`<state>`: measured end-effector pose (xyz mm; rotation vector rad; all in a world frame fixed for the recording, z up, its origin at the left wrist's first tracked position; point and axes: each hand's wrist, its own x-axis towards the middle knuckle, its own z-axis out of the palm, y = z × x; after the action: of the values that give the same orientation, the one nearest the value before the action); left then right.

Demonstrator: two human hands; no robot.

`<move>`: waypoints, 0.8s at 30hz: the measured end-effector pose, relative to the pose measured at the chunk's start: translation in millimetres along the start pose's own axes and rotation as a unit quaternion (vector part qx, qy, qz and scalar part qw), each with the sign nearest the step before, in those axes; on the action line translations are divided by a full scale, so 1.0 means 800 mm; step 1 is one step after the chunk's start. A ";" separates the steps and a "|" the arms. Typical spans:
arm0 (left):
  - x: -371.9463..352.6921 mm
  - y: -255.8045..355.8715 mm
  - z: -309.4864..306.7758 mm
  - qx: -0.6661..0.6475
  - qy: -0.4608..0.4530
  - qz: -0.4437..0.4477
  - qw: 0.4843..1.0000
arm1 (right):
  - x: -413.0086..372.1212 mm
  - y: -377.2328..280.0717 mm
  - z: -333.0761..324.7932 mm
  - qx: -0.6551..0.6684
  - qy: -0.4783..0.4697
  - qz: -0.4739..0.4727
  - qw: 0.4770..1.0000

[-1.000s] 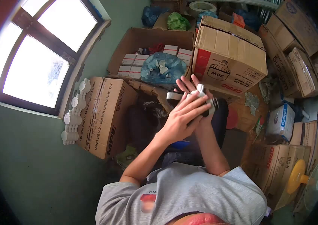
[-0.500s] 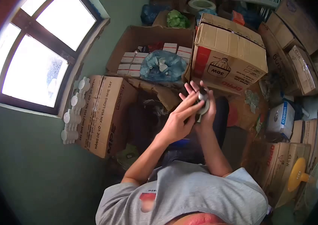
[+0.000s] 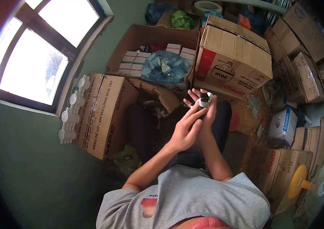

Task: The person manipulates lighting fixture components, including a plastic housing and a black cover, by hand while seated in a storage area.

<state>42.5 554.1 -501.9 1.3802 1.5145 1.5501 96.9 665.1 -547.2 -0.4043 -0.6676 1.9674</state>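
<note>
A small black-and-white object [image 3: 204, 102] of a kind I cannot make out is held between my two hands above my lap. My left hand [image 3: 187, 129] presses its fingers against the near left side of the object. Behind and to the right of it, my right hand [image 3: 209, 114] cradles it, with some fingertips showing past it. The hands overlap, so the lower part of the object is hidden. Beyond them, a blue plastic bag [image 3: 152, 72] with small white parts rests in an open cardboard box [image 3: 118, 49], among several small white-and-red boxes [image 3: 130, 57].
A large carton [image 3: 242, 45] with a bulb drawing stands right of the open box. Another carton [image 3: 99, 110] leans on the left, with white round fittings [image 3: 70, 114] lined up on its side. More cartons [image 3: 284, 164] and a yellow-hubbed fan [image 3: 301, 181] stand at right.
The object has turned between my hands, showing a black part and a white part on top. My left fingers have drawn closer together and slid slightly down.
</note>
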 end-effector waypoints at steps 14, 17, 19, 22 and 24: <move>0.017 -0.002 -0.033 0.071 -0.016 0.019 0.997 | -0.010 -0.003 0.018 0.028 0.056 0.043 0.997; 0.004 -0.014 -0.045 0.087 -0.049 0.018 0.995 | 0.002 -0.001 -0.006 0.056 0.018 0.100 0.993; 0.013 -0.027 -0.048 0.101 0.027 0.046 0.993 | -0.008 0.006 -0.004 -0.041 0.002 0.118 0.992; 0.013 -0.040 -0.062 0.045 0.052 -0.023 0.997 | -0.037 0.003 0.028 -0.084 -0.026 0.152 0.984; 0.015 -0.039 -0.065 -0.004 0.092 -0.015 0.996 | -0.043 -0.001 0.034 -0.072 -0.089 0.160 0.980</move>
<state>-17.0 552.0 -519.5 1.2309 1.6267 1.7023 99.1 627.5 -525.2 -0.4488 -0.9103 2.2861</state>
